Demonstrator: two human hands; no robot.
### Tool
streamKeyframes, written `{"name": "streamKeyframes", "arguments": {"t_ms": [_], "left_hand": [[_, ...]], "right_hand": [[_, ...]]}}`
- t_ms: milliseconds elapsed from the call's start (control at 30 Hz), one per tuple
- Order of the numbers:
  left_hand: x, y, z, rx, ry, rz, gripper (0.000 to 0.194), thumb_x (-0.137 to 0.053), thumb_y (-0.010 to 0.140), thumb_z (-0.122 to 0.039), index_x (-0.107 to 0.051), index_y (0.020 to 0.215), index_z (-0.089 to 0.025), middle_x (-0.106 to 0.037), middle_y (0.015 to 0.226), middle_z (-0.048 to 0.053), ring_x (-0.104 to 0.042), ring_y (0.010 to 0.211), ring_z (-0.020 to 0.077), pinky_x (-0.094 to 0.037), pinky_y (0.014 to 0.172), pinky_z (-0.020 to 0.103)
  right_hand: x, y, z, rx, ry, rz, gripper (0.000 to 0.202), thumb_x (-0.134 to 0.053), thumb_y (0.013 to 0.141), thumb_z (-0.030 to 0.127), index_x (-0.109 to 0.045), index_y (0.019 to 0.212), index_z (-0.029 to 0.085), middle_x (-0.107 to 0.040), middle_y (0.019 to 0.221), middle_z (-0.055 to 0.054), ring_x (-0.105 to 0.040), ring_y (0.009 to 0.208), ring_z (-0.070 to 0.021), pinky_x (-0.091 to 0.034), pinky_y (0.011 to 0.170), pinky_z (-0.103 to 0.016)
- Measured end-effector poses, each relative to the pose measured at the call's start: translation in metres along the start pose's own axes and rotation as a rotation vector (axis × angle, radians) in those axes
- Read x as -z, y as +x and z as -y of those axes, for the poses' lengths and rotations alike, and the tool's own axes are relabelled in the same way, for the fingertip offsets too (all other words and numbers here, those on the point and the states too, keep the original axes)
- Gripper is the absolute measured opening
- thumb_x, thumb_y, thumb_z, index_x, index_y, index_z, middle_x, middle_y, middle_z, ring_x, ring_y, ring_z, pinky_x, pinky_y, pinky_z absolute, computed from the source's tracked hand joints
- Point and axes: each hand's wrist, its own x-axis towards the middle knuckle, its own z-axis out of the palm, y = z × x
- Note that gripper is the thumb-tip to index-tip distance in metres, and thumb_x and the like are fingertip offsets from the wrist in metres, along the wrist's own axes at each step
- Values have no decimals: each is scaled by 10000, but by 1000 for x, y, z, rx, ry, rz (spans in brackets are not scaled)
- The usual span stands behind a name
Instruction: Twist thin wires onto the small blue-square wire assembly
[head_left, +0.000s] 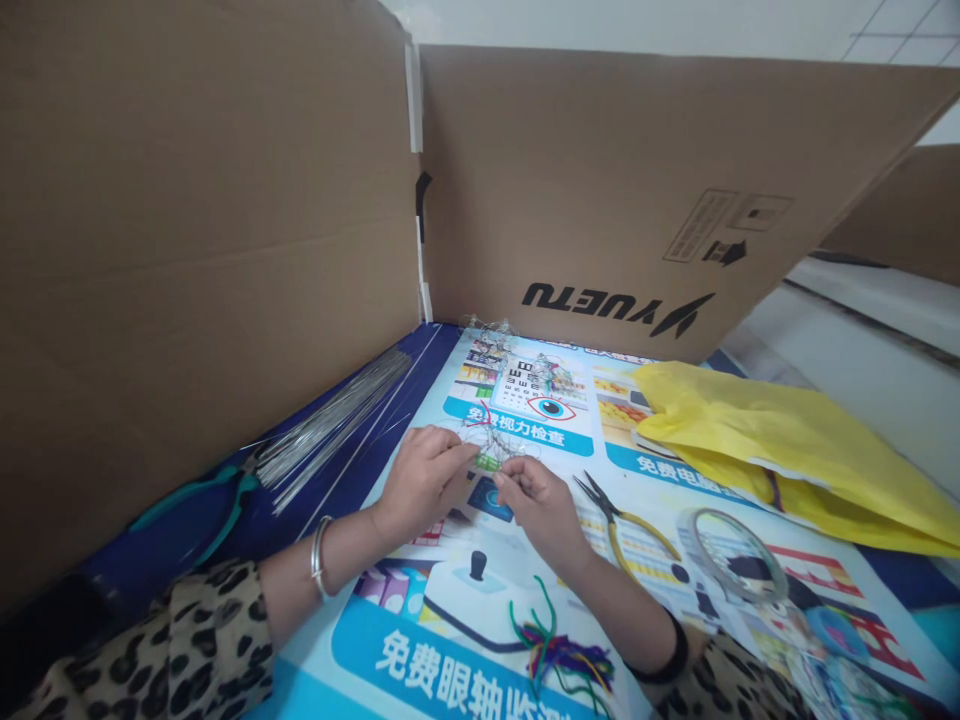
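My left hand [420, 478] and my right hand [538, 505] meet over the printed poster, both pinching a small green piece [488, 462] wound with thin wire. A tangle of fine wire [495, 435] rises from that piece, just beyond my fingers. A silver bangle [320, 558] sits on my left wrist and a dark band on my right. Yellow-handled pliers [626, 520] lie a little to the right of my right hand.
Cardboard walls [202, 250] enclose the left and back. A bundle of straight metal wires [330, 425] and teal-handled pliers [199, 505] lie at the left. A yellow plastic bag [787, 440], a clear tape roll [731, 555] and colourful cords [562, 650] lie at the right and front.
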Motion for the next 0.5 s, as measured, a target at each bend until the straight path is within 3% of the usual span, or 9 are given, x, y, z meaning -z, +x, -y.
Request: {"name": "streamKeyframes", "arguments": {"t_ms": [233,500], "left_hand": [[-14,9,-3,94,-13,14,179,-467,873,-223,-622,952,-181,-593,809,60,-540,822,197,-362,717,330],[-15,8,3,135,-63,50,167,-478,871,-207,-644,860,-199,-575,783,37,-533,804,179,-366,720,313]], "right_hand": [[1,0,0,12,-7,19,193,-531,807,371,-534,743,189,-527,575,31,-424,496,-92,-349,454,-199],[1,0,0,-2,10,16,188,-533,808,362,-537,757,181,-525,574,31,-424,495,-86,-350,449,-195]]}}
